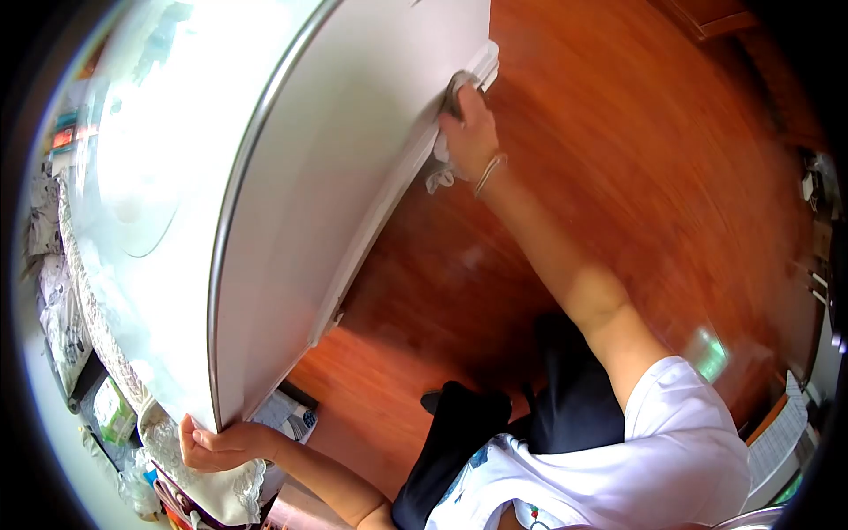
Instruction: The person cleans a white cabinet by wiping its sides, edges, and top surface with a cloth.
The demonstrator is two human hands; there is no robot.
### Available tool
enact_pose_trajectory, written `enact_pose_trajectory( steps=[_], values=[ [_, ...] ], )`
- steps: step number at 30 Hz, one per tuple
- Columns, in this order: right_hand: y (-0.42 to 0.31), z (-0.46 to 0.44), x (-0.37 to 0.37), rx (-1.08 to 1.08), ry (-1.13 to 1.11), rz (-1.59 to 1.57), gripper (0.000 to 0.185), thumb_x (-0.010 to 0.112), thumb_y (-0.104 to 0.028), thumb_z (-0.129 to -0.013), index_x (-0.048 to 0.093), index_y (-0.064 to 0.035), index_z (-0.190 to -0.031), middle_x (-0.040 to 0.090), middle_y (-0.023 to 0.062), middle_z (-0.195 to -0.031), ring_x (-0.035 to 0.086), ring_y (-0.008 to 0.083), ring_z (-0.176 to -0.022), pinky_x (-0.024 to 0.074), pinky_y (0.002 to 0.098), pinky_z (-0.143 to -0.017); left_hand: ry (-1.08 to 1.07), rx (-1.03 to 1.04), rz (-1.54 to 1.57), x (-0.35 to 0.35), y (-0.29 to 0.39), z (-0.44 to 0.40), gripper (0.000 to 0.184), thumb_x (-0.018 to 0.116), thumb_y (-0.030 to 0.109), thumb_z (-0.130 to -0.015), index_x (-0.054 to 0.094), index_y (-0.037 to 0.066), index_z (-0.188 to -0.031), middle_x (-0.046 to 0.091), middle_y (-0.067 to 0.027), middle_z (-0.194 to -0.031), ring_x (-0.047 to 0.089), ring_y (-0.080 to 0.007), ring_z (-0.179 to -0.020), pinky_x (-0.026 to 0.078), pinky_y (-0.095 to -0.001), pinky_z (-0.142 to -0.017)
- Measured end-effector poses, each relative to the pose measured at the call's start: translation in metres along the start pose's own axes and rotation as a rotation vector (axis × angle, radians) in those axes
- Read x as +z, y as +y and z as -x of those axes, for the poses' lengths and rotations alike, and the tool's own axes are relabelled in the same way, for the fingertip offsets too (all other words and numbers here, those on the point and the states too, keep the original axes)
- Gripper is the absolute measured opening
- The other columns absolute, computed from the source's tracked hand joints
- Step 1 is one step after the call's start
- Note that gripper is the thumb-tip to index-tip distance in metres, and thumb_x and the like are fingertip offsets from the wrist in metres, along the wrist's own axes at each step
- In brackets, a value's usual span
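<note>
A large white appliance (327, 150) with a glossy front and a metal trim strip (225, 212) fills the left of the head view. My right hand (470, 137) is closed around a greyish-white cloth (458, 92) and presses it to the white lower ledge at the far end. A loose end of the cloth hangs below the hand. At the near end, my left hand (225, 444) has its fingers curled around the bottom corner of the trimmed panel. Just beneath that hand lies a lace-edged cream cloth (225, 495).
Reddish-brown wood floor (574, 115) spreads out to the right. Plastic bags (62, 309) and packets stand along the left edge. Papers (782, 433) lie at the right. My legs in dark trousers (574, 389) are folded close to the appliance.
</note>
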State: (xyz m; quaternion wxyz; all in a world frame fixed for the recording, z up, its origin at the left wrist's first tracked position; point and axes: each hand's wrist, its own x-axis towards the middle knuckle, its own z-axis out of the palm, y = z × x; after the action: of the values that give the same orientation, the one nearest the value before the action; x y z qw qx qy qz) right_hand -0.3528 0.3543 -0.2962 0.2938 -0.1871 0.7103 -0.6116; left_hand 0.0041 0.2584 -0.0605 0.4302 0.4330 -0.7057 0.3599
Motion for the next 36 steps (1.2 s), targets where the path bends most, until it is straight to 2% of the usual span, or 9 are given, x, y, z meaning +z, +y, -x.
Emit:
enact_pose_trajectory(
  steps=[4,8,10,14,17,19,27,31,36],
  values=[
    [-0.033,0.082,0.043,-0.361,0.053,0.263,0.06,0.052,-0.004,-0.086,0.03,0.0047,-0.141,0.028,0.023,-0.148,0.04,0.0342,-0.122,0.0292,0.0381,-0.107,-0.052,-0.032,-0.007,-0.002,-0.001,0.001,0.035,0.038,0.025,-0.086,0.066,0.003,-0.083,0.058,-0.0091,-0.086,0.054,-0.0251,-0.084,0.041,-0.039,-0.081],
    [-0.044,0.07,0.03,-0.316,-0.073,0.186,0.06,0.052,-0.004,-0.086,0.028,0.0067,-0.141,0.025,0.0242,-0.149,0.035,0.0346,-0.129,0.0241,0.0369,-0.111,-0.042,-0.014,0.002,0.0,0.0,0.001,0.035,0.037,0.024,-0.086,0.066,0.003,-0.083,0.059,-0.009,-0.085,0.055,-0.0251,-0.084,0.042,-0.0388,-0.081],
    [-0.015,0.035,0.027,-0.206,0.103,0.086,0.067,0.049,-0.011,-0.088,0.018,0.0037,-0.145,0.016,0.023,-0.152,0.018,0.0373,-0.14,0.0163,0.0412,-0.114,-0.043,-0.014,-0.007,0.0,0.0,0.002,0.035,0.037,0.024,-0.087,0.066,0.003,-0.083,0.059,-0.0089,-0.085,0.055,-0.025,-0.084,0.042,-0.0387,-0.08],
    [-0.014,0.019,0.019,-0.033,0.086,-0.009,0.067,0.048,-0.009,-0.088,0.018,0.0031,-0.146,0.016,0.0228,-0.152,0.018,0.0373,-0.14,0.0171,0.0405,-0.114,0.015,0.072,-0.027,0.002,-0.007,0.001,0.033,0.038,0.021,-0.087,0.068,0.007,-0.081,0.061,-0.0063,-0.081,0.056,-0.0246,-0.076,0.043,-0.0389,-0.075],
    [-0.033,0.068,0.041,-0.282,0.073,0.151,0.065,0.047,-0.007,-0.088,0.018,0.0036,-0.145,0.016,0.0232,-0.152,0.019,0.0373,-0.14,0.02,0.04,-0.113,0.023,0.057,0.003,0.004,-0.009,0.002,0.034,0.038,0.022,-0.086,0.068,0.007,-0.08,0.061,-0.006,-0.081,0.056,-0.0245,-0.077,0.042,-0.0387,-0.075],
    [-0.045,0.077,0.039,-0.234,0.002,0.07,0.067,0.049,-0.004,-0.088,0.017,-0.0032,-0.148,0.027,0.0214,-0.147,0.029,0.033,-0.134,0.0269,0.0347,-0.11,0.021,0.06,0.01,0.004,-0.008,0.002,0.034,0.038,0.022,-0.087,0.068,0.007,-0.08,0.061,-0.0061,-0.081,0.056,-0.0245,-0.077,0.042,-0.0388,-0.075],
    [-0.026,0.024,0.015,0.004,0.116,0.032,0.063,0.051,-0.009,-0.088,0.025,-0.0001,-0.144,0.023,0.0249,-0.147,0.03,0.0409,-0.132,0.0312,0.041,-0.107,-0.003,0.057,-0.016,0.0,-0.01,0.002,0.034,0.039,0.023,-0.087,0.067,0.007,-0.08,0.061,-0.0062,-0.081,0.055,-0.0255,-0.078,0.041,-0.0394,-0.074],
    [-0.056,0.102,0.045,-0.225,-0.103,0.077,0.063,0.052,-0.009,-0.088,0.025,0.0022,-0.144,0.024,0.0291,-0.143,0.032,0.0425,-0.129,0.0292,0.0424,-0.108,-0.019,0.059,-0.015,0.0,-0.01,0.003,0.033,0.04,0.024,-0.087,0.067,0.006,-0.081,0.06,-0.0069,-0.082,0.054,-0.0266,-0.078,0.041,-0.0408,-0.075],
    [-0.054,0.085,0.045,-0.183,0.013,-0.028,0.062,0.051,-0.009,-0.089,0.025,0.0039,-0.143,0.028,0.0283,-0.14,0.032,0.0425,-0.128,0.029,0.0405,-0.108,-0.163,-0.061,-0.01,-0.009,-0.002,-0.001,0.035,0.041,0.027,-0.086,0.064,0.001,-0.086,0.056,-0.011,-0.086,0.052,-0.0274,-0.086,0.038,-0.0417,-0.083]
  ],
)
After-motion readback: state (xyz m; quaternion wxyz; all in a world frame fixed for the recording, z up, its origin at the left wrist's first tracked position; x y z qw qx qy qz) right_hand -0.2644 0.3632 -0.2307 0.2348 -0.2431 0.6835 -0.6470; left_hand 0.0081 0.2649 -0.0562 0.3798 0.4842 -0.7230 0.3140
